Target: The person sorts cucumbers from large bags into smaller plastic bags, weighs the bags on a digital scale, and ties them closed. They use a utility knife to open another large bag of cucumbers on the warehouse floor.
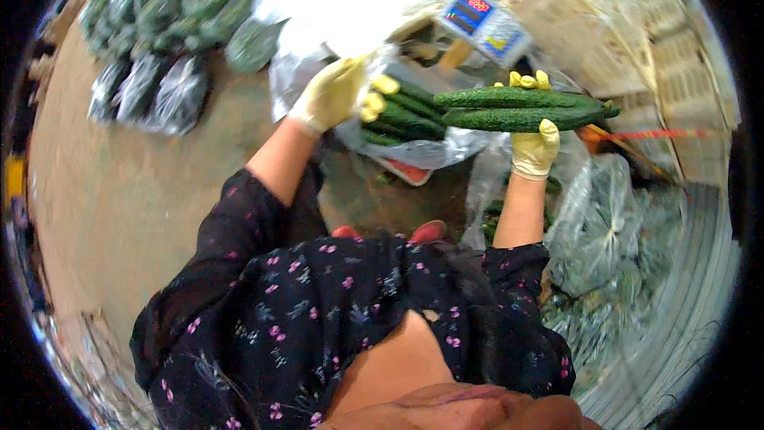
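My right hand [537,149], in a pale yellow glove, holds two long green cucumbers [525,108] side by side, nearly level. Their left ends reach over the mouth of a clear plastic bag [459,146]. Several more cucumbers [406,116] lie in that bag, in front of me. At the bag's left side is my left hand [334,92], gloved the same way, gripping the plastic, with its yellow fingertips showing beside the cucumbers inside. A red edge [409,171] of something shows beneath the bag.
A digital scale display [486,21] on a post stands behind the bag. White plastic sheeting [364,0] is heaped at the back. Filled bags of green vegetables [179,6] and several smaller bags [158,95] lie back left. More bagged vegetables [603,233] are at right, below cardboard [591,18].
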A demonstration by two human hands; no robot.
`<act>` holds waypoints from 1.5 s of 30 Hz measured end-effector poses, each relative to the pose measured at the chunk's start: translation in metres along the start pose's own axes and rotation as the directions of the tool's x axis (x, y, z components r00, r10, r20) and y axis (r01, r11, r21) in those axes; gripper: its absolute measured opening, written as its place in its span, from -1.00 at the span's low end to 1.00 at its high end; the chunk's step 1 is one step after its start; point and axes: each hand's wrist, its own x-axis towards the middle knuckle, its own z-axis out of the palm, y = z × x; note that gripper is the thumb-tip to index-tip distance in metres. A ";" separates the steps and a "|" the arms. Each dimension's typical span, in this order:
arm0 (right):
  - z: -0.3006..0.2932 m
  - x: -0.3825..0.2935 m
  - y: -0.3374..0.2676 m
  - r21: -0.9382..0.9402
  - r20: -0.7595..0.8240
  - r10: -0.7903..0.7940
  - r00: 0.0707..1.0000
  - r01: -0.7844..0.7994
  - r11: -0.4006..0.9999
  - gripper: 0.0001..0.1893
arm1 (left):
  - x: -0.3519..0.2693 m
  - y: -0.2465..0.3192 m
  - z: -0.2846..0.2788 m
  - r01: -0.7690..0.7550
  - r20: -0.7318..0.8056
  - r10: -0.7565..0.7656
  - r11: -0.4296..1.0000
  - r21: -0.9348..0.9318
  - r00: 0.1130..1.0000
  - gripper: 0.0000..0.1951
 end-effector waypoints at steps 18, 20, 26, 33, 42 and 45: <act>-0.097 -0.019 0.108 -0.715 -0.674 0.454 0.583 -0.361 -0.598 -0.07 | -0.021 0.030 -0.006 -0.143 -0.121 0.143 0.990 0.012 0.982 -0.22; -0.079 -0.047 0.102 -0.665 -0.681 0.488 0.546 -0.182 -0.725 -0.04 | -0.018 0.025 -0.002 -0.127 -0.125 0.128 0.992 0.019 0.984 -0.24; -0.039 -0.086 0.064 -0.912 -0.358 0.713 0.603 -0.391 -0.128 -0.37 | -0.007 0.015 0.009 -0.076 -0.168 0.088 0.994 0.075 0.982 -0.25; -0.122 -0.072 -0.056 -0.399 -0.660 0.452 0.600 -0.789 0.467 -0.74 | -0.005 0.013 0.017 -0.065 -0.159 0.081 0.993 0.103 0.984 -0.25; -0.275 -0.050 0.056 0.308 -0.905 0.411 0.113 -0.493 0.814 -0.52 | 0.016 -0.001 0.029 -0.038 -0.261 0.083 0.984 0.172 0.962 -0.23; -0.292 -0.036 0.080 0.271 -0.887 0.332 0.321 -0.219 0.937 -0.42 | 0.020 0.001 0.008 0.008 -0.110 0.004 0.994 0.108 0.994 -0.21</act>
